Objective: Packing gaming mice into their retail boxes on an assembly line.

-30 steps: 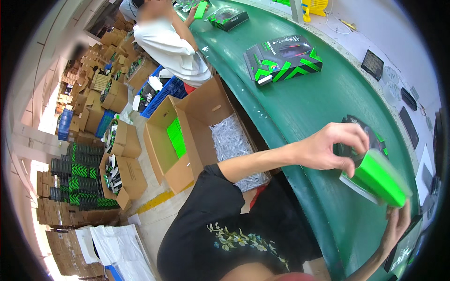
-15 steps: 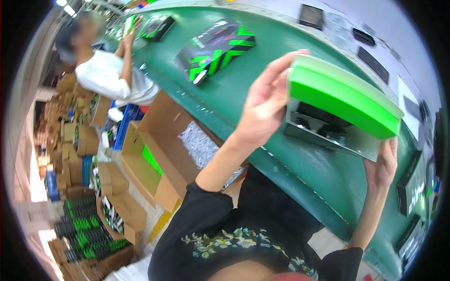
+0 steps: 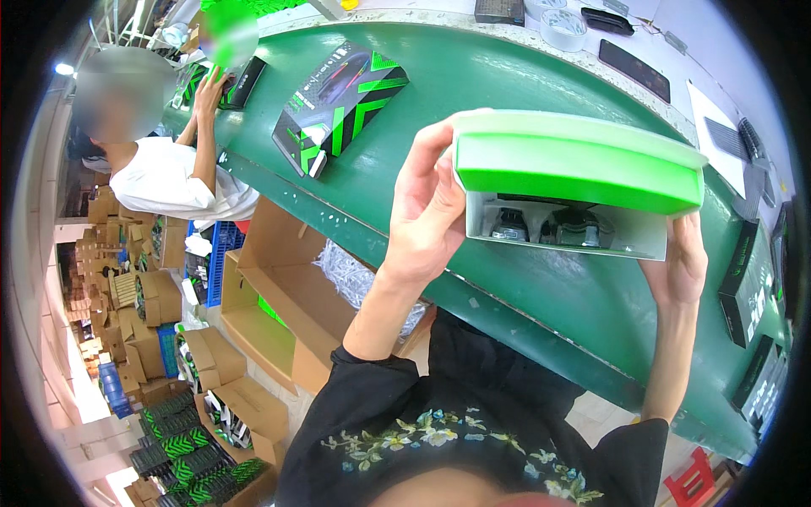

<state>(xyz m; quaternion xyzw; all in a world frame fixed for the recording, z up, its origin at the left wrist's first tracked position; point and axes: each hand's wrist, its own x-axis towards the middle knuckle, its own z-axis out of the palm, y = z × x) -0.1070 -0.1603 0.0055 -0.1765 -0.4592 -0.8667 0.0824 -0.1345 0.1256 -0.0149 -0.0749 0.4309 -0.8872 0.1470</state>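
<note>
Up over the green worktable I hold a box (image 3: 583, 173) with its bright green flap raised. Through its open side, dark items (image 3: 579, 228) show in a pale interior; their kind I cannot make out. My left hand (image 3: 431, 198) grips the left end, thumb in front and fingers behind. At the right end my right hand (image 3: 678, 258) holds the lower corner, its fingertips partly hidden by the box. A closed black-and-green box (image 3: 338, 106) lies on the table beyond my left hand, apart from it.
The green table (image 3: 448, 72) runs from upper left to lower right. A person in white (image 3: 173, 177) works at its far left. An open carton (image 3: 291, 291) with shredded paper stands below its edge. Black boxes (image 3: 739, 283) lie at the right; a dark tablet-like slab (image 3: 634, 69) lies along the back.
The box in my hands has come a little left and tilted level, so more of its inside shows. The whole view has shifted, and the other person's hands are lower.
</note>
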